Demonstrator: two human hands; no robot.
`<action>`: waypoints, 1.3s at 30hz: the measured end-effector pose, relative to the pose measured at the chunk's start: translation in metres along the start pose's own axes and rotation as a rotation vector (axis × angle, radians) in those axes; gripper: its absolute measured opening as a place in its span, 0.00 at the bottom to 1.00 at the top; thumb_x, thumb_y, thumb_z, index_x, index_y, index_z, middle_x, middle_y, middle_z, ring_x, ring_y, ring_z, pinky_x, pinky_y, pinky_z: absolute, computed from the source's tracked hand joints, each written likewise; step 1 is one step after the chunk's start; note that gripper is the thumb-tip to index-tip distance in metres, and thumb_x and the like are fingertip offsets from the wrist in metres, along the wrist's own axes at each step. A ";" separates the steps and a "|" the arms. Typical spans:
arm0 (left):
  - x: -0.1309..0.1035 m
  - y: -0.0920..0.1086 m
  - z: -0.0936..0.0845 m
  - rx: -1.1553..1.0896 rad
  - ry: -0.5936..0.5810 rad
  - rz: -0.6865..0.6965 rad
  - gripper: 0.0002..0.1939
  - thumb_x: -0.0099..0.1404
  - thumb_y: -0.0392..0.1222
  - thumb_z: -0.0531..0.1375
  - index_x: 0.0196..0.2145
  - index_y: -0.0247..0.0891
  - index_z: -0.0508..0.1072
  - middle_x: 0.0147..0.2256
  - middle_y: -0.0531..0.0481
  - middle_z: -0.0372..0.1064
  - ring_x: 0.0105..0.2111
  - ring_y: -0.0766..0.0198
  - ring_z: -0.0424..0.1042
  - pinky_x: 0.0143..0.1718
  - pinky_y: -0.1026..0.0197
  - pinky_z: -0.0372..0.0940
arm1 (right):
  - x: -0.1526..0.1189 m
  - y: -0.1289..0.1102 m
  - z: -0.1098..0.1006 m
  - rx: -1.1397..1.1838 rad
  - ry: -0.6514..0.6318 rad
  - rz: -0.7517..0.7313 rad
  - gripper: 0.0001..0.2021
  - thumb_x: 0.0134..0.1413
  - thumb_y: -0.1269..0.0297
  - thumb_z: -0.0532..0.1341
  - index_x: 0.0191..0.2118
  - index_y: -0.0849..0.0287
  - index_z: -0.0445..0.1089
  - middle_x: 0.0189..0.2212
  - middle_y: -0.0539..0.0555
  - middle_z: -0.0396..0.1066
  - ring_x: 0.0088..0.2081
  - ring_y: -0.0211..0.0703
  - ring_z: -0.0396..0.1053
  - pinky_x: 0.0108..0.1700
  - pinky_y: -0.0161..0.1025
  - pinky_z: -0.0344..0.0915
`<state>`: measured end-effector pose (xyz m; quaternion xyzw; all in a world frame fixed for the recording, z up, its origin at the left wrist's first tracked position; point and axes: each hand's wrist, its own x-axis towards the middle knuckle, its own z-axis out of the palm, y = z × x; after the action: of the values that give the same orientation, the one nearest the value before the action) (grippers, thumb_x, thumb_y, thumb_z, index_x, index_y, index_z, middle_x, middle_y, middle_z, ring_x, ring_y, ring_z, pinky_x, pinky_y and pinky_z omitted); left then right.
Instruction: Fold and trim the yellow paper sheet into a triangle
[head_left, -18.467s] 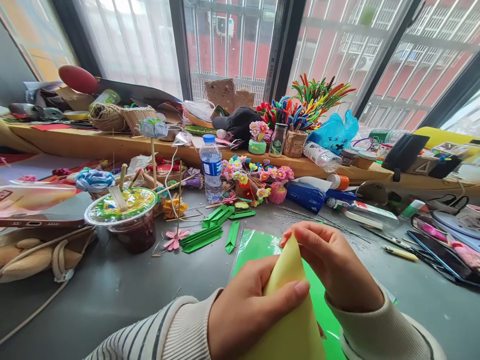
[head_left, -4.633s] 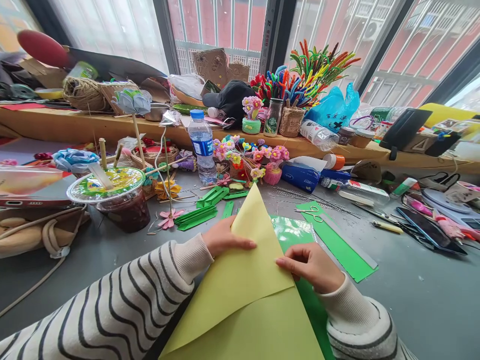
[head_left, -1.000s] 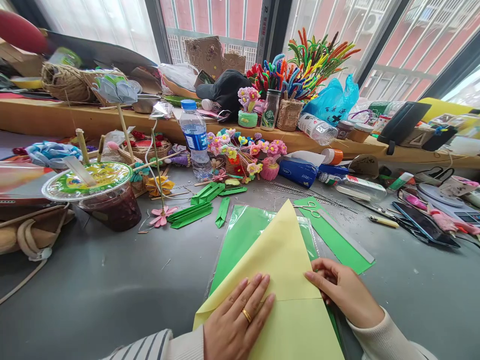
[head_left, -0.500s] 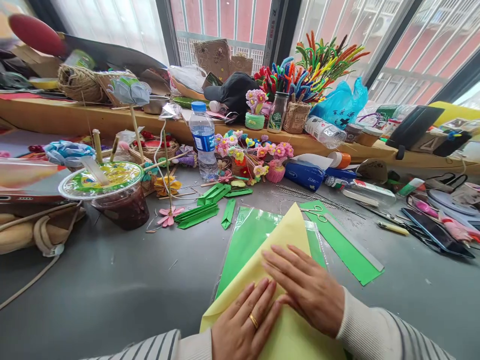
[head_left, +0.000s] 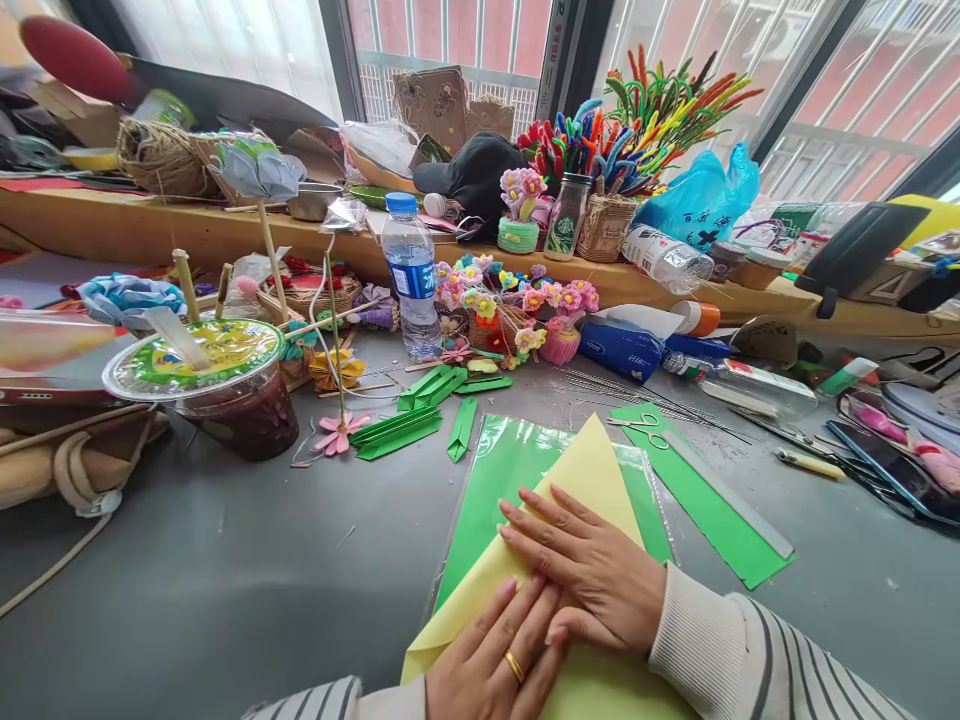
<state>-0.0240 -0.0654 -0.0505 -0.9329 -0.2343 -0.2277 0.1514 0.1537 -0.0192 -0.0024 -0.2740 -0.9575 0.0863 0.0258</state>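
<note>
Paper (head_left: pixel 596 465), yellow, folded to a point

From afar I log it lying partly over a green pack (head_left: pixel 480 505) on the table (head_left: pixel 300 600). Left hand (head_left: pixel 495 650): flat, fingers extended, pressed to the paper, grasping nothing. Right hand (head_left: pixel 592 570): likewise flat, grasping nothing. Further right I list scissors (head_left: pixel 654 440) and ruler (head_left: pixel 739 505) on a green strip (head_left: pixel 709 515).
</note>
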 end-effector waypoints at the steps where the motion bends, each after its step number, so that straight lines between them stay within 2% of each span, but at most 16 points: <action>1: 0.000 0.000 0.000 0.000 0.000 0.001 0.15 0.61 0.36 0.47 0.45 0.35 0.63 0.45 0.48 0.63 0.48 0.60 0.57 0.52 0.58 0.47 | 0.000 0.000 0.000 0.010 0.000 -0.002 0.32 0.51 0.47 0.37 0.57 0.63 0.35 0.57 0.51 0.34 0.57 0.47 0.29 0.55 0.49 0.33; 8: 0.001 0.000 0.000 0.013 0.009 -0.005 0.15 0.62 0.36 0.45 0.45 0.37 0.63 0.45 0.49 0.64 0.48 0.61 0.57 0.53 0.58 0.43 | -0.001 0.001 -0.005 0.063 -0.033 0.010 0.31 0.52 0.48 0.37 0.57 0.63 0.36 0.57 0.52 0.35 0.57 0.46 0.28 0.55 0.48 0.32; 20: -0.001 0.002 0.007 0.079 0.067 -0.019 0.14 0.63 0.35 0.45 0.41 0.38 0.66 0.42 0.50 0.66 0.46 0.62 0.60 0.53 0.56 0.42 | 0.002 0.005 -0.001 0.113 -0.079 0.021 0.32 0.50 0.46 0.37 0.57 0.61 0.35 0.57 0.50 0.33 0.57 0.44 0.28 0.56 0.47 0.31; 27: 0.001 0.002 0.002 0.070 0.010 -0.015 0.16 0.63 0.35 0.43 0.44 0.36 0.64 0.45 0.49 0.63 0.48 0.60 0.58 0.53 0.55 0.41 | 0.003 0.006 -0.001 0.124 -0.075 0.027 0.31 0.51 0.46 0.37 0.57 0.61 0.36 0.57 0.50 0.35 0.57 0.43 0.29 0.56 0.46 0.31; 35: -0.002 0.004 0.005 0.077 -0.020 0.017 0.17 0.63 0.36 0.41 0.47 0.36 0.62 0.47 0.50 0.61 0.49 0.59 0.56 0.54 0.54 0.39 | 0.003 0.017 0.009 0.081 -0.054 0.041 0.32 0.50 0.44 0.33 0.57 0.59 0.36 0.57 0.49 0.35 0.57 0.43 0.31 0.55 0.48 0.30; 39: -0.003 0.004 0.010 0.073 0.084 0.015 0.18 0.63 0.36 0.40 0.45 0.36 0.64 0.45 0.47 0.63 0.49 0.58 0.57 0.53 0.53 0.40 | 0.001 0.032 0.007 0.024 -0.065 0.078 0.33 0.49 0.44 0.35 0.57 0.59 0.34 0.57 0.49 0.32 0.57 0.43 0.30 0.55 0.48 0.30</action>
<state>-0.0207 -0.0656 -0.0607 -0.9181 -0.2287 -0.2570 0.1967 0.1688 0.0072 -0.0149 -0.3080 -0.9453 0.1075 -0.0056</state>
